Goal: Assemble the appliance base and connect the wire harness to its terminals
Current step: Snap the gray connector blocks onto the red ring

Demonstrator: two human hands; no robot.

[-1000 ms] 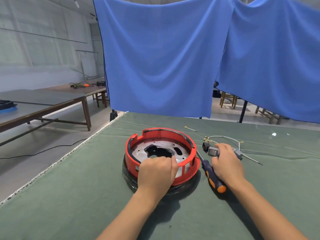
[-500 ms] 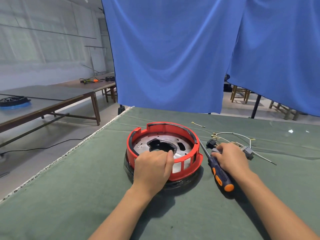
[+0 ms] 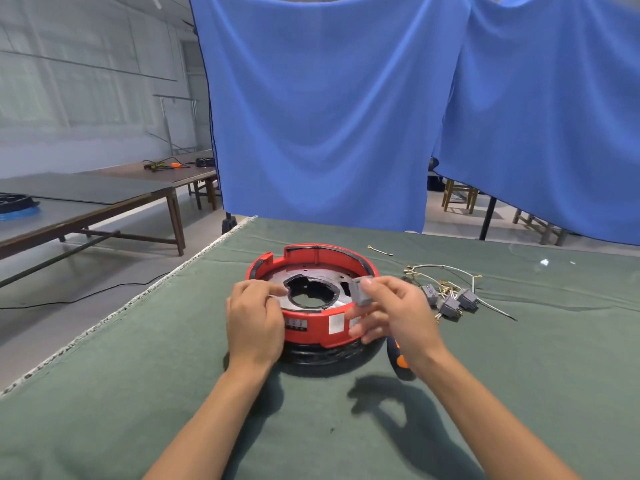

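Observation:
The round red appliance base (image 3: 311, 329) sits on the green cloth, its metal plate (image 3: 341, 280) with a dark central hole facing up. My left hand (image 3: 254, 322) rests on the base's near-left rim, fingers curled over the edge. My right hand (image 3: 394, 315) is raised over the base's right side and pinches a small grey connector block (image 3: 362, 292) between thumb and fingers. The wire harness (image 3: 446, 292), white wires with several grey connectors and brass terminals, lies to the right of the base.
A screwdriver with an orange-tipped black handle (image 3: 398, 358) lies mostly hidden under my right wrist. A loose brass-ended wire (image 3: 379, 251) lies behind the base. Blue curtains (image 3: 329, 116) hang behind the table. The table's left edge (image 3: 114, 313) runs diagonally; other tables stand to the left.
My right hand left the harness on the cloth and lifted a grey connector over the base. My left hand shifted to the base's near-left rim. The base has turned.

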